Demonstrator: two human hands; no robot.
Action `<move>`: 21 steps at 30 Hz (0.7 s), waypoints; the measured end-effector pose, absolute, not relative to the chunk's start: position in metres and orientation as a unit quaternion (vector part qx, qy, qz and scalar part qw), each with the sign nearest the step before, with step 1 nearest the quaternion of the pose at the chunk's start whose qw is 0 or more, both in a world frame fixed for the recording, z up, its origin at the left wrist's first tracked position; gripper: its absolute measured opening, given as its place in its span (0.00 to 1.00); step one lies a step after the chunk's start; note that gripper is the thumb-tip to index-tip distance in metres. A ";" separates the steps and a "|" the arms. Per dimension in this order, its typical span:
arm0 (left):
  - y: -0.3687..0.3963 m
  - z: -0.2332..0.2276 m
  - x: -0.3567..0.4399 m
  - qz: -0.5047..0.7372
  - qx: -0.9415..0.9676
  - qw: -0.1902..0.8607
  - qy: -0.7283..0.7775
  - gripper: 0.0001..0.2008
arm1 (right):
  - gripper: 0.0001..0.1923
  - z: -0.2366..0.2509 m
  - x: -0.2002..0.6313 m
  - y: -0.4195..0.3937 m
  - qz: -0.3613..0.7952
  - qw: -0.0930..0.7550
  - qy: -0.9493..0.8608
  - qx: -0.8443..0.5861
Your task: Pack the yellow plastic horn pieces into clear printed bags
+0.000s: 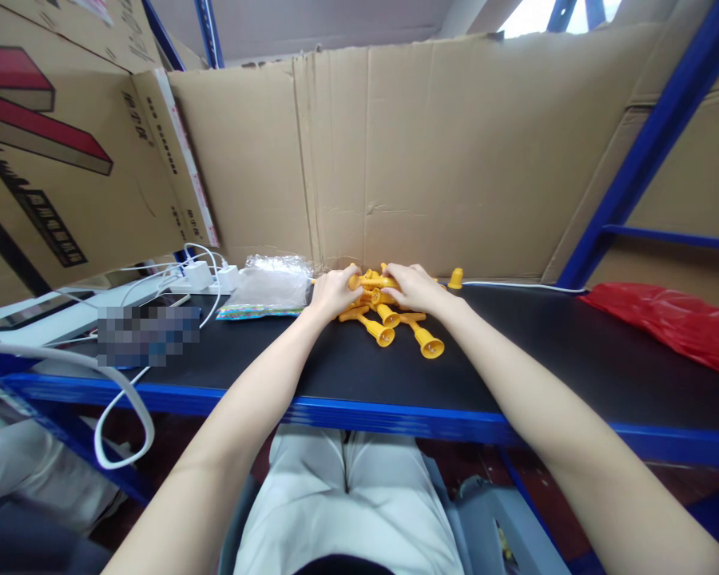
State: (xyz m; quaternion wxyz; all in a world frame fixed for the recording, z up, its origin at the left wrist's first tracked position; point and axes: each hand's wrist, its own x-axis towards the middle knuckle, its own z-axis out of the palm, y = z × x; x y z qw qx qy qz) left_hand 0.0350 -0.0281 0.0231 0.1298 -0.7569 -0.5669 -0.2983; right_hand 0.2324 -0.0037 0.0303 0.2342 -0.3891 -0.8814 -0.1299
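Note:
A small heap of yellow plastic pieces with flared, bell-like ends, resembling toy trumpets, lies on the black shelf top. Above the heap, a yellow trumpet-like piece (379,282) spans the gap between my two hands. My left hand (334,294) is closed around its left end, and the fingers of my right hand (416,289) are closed at its right end. Just in front of them, two bell-ended pieces (431,346) point toward me, one (384,335) lying further left. The fingers cover part of the heap, so the held piece's full shape is hidden.
A yellow cap-like part (455,279) stands right of the heap, by a white cable. Left are a clear plastic packet (269,287), white chargers (199,275) with cables, and a tablet (39,310). A red plastic bag (671,323) lies right. Cardboard (455,160) walls the back.

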 end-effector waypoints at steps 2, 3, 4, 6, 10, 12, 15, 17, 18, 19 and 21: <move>-0.028 0.024 0.034 -0.305 -0.757 0.127 -0.564 0.15 | 0.14 0.031 0.233 -0.005 -0.134 0.243 -0.879 -0.387; -0.028 0.024 0.034 -0.308 -0.756 0.126 -0.563 0.14 | 0.15 0.031 0.232 -0.005 -0.136 0.246 -0.879 -0.386; -0.028 0.024 0.033 -0.310 -0.756 0.126 -0.562 0.14 | 0.15 0.031 0.232 -0.006 -0.137 0.247 -0.878 -0.386; -0.028 0.024 0.032 -0.312 -0.756 0.124 -0.562 0.14 | 0.15 0.031 0.231 -0.007 -0.135 0.244 -0.879 -0.386; -0.029 0.024 0.032 -0.308 -0.756 0.118 -0.565 0.14 | 0.16 0.030 0.229 -0.006 -0.131 0.224 -0.884 -0.389; -0.029 0.024 0.032 -0.306 -0.756 0.117 -0.566 0.14 | 0.16 0.030 0.229 -0.005 -0.133 0.220 -0.884 -0.390; -0.028 0.023 0.032 -0.307 -0.759 0.119 -0.562 0.15 | 0.14 0.031 0.229 -0.005 -0.132 0.219 -0.884 -0.392; -0.027 0.023 0.031 -0.307 -0.762 0.125 -0.557 0.15 | 0.13 0.032 0.229 -0.006 -0.129 0.218 -0.884 -0.393; -0.027 0.022 0.031 -0.306 -0.762 0.128 -0.556 0.15 | 0.12 0.032 0.229 -0.006 -0.127 0.219 -0.884 -0.393; -0.026 0.022 0.031 -0.305 -0.762 0.132 -0.556 0.15 | 0.12 0.033 0.229 -0.007 -0.127 0.221 -0.884 -0.392; -0.026 0.022 0.031 -0.302 -0.761 0.137 -0.558 0.15 | 0.11 0.034 0.230 -0.007 -0.128 0.225 -0.885 -0.387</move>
